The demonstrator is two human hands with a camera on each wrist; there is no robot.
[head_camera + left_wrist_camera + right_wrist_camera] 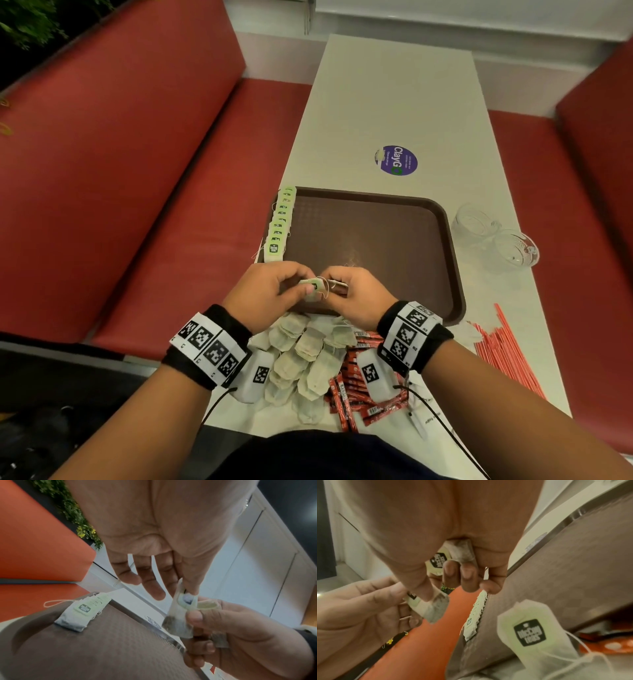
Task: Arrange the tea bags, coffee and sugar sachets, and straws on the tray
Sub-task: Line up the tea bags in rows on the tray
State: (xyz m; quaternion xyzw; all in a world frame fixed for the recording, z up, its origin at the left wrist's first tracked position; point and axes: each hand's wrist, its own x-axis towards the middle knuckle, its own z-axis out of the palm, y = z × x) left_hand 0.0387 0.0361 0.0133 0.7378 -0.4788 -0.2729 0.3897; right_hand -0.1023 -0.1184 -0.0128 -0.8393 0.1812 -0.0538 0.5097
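Observation:
A brown tray lies on the white table, with a row of green-tagged tea bags overlapping along its left edge. Over the tray's near edge both hands meet on one tea bag. My left hand pinches its tagged top between thumb and forefinger. My right hand pinches the same bag with its thumb and keeps a second tea bag tucked under its curled fingers. A loose pile of tea bags lies under my wrists.
Red sachets are heaped right of the pile, and red straws lie by the table's right edge. Two glass cups stand right of the tray. A purple sticker is beyond it. Red bench seats flank the table.

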